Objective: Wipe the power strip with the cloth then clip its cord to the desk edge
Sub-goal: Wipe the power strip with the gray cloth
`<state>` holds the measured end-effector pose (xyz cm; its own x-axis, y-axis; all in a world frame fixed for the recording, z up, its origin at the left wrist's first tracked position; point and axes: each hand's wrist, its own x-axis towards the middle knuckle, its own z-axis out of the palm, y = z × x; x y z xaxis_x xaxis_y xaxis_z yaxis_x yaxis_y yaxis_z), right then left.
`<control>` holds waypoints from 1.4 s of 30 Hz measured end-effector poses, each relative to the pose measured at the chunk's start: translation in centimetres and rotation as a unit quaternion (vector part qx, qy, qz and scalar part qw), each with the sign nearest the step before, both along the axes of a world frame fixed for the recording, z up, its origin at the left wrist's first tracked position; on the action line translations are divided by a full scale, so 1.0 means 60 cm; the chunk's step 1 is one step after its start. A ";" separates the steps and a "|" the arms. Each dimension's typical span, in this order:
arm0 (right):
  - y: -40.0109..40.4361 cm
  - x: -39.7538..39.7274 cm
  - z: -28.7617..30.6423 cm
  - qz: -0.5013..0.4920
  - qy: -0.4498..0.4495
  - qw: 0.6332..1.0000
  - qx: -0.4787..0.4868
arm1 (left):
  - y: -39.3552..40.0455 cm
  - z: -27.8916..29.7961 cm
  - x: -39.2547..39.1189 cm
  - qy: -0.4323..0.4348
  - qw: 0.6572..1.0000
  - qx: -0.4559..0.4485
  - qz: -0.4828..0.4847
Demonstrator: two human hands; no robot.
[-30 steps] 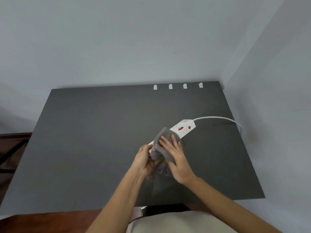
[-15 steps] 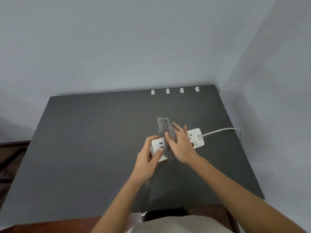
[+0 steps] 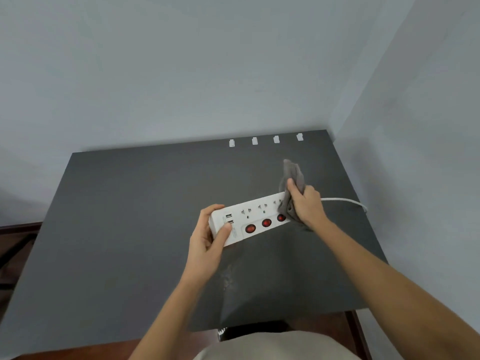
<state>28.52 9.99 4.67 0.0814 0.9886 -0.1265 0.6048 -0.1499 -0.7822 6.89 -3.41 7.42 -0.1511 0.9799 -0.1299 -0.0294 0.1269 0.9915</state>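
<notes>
The power strip is held just above or on the dark desk, a little right of the middle; whether it touches the surface cannot be told. Its long axis runs from the near left up to the far right, only a little tilted from the desk's width. The left end is clamped by the left hand, with the thumb pressed on the front face and the fingers curled over the far side. The right end is covered by the grey cloth, which is bunched and gripped in the closed right hand. So the two hands are apart, one at each end of the strip, and the sockets and three red switches between them are uncovered.

From under the right hand the white cord is led out to the right and drops over the right edge of the desk. Four small white clips are seen in a row along the far edge, well apart from the strip and beyond the right hand.

It is judged that the wiping is in progress. The clipping step is not yet done. For it, the cord lies on the side of the right hand, so this hand is the nearer one to it and to the clips; the cloth must probably be put down first.
</notes>
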 end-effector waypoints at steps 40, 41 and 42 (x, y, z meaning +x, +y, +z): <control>-0.037 -0.068 -0.032 0.094 -0.085 0.985 0.117 | 0.050 -0.025 -0.008 -0.126 0.980 -0.071 0.138; -0.024 -0.065 -0.027 -0.011 -0.036 0.998 0.055 | 0.047 -0.028 0.000 -0.138 0.976 -0.085 0.147; -0.027 -0.079 -0.024 -0.050 0.010 0.998 0.024 | 0.047 -0.031 0.010 -0.157 0.970 -0.102 0.156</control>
